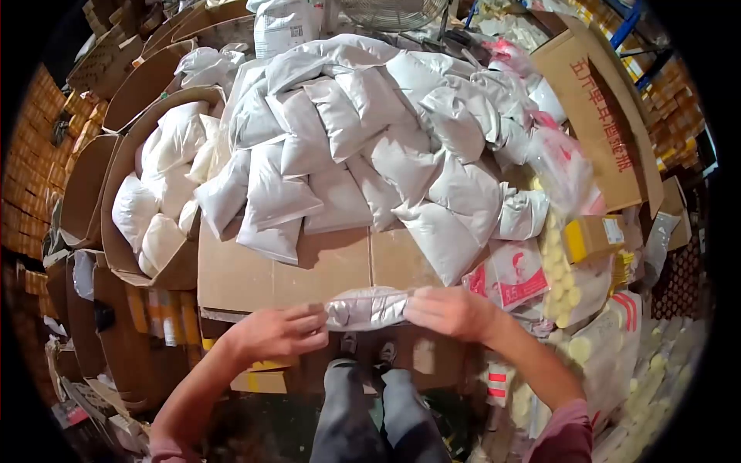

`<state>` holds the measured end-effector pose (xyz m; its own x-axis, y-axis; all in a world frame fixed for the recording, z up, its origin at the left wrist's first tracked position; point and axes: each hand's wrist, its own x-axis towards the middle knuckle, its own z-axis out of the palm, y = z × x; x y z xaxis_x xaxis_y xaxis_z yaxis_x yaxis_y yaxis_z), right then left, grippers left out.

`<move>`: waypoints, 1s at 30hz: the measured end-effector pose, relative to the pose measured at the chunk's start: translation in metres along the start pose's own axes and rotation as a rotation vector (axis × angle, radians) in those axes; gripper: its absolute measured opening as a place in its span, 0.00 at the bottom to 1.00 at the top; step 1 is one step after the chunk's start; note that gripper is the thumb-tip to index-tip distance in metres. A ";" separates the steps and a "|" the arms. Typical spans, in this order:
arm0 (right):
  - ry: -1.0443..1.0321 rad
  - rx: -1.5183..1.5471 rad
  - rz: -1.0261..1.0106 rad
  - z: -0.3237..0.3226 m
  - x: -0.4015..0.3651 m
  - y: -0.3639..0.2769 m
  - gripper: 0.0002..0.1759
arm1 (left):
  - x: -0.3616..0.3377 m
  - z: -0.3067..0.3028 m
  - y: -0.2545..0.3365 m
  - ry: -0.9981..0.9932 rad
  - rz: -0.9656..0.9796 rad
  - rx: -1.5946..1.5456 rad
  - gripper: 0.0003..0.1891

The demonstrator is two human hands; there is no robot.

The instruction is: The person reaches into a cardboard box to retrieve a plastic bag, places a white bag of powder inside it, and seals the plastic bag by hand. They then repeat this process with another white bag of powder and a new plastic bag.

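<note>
Between my two hands, just off the front edge of the cardboard-covered table [293, 274], is a white plastic packet [367, 307], looking folded or rolled. My left hand [293, 330] pinches its left end, fingers pressed together. The right end is gripped by my right hand [451, 311] in the same way. Beyond them lies a heap of white filled pouches [340, 147], piled over one another across the table. What the packet contains is hidden.
Open cardboard boxes stand at left, one [116, 224] holding white bags [166, 193]. At right are a large carton [594, 108] with red lettering, a yellow box [594, 238], a pink printed bag [519, 274] and clear bags of round yellowish pieces [559, 262]. A fan [394, 11] stands behind.
</note>
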<state>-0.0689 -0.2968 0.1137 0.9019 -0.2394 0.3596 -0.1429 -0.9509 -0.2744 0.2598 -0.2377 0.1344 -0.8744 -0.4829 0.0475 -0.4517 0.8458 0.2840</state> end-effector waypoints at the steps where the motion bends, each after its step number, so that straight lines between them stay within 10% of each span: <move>1: 0.003 -0.033 -0.009 0.002 0.003 0.004 0.13 | -0.001 0.002 -0.007 0.017 0.007 0.007 0.13; 14: 0.098 -0.195 0.062 0.020 0.019 0.006 0.14 | -0.001 0.023 -0.025 0.320 -0.214 0.341 0.12; 18: -0.173 -0.114 0.222 0.123 -0.026 -0.013 0.06 | -0.016 0.125 -0.012 -0.062 -0.296 0.045 0.22; 22: -0.191 -0.009 0.369 0.153 -0.045 -0.044 0.06 | -0.034 0.186 0.027 0.127 -0.422 -0.168 0.18; 27: 0.285 0.079 0.713 0.179 -0.040 -0.068 0.08 | 0.001 0.202 0.054 0.606 -0.619 -0.185 0.17; 30: 0.309 0.014 1.152 0.187 -0.020 -0.070 0.11 | 0.019 0.217 0.065 0.786 -1.032 -0.265 0.16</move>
<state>-0.0004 -0.1888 -0.0409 0.1092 -0.9896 0.0942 -0.7981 -0.1437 -0.5852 0.1752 -0.1432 -0.0542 0.2229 -0.9516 0.2117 -0.7168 -0.0128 0.6972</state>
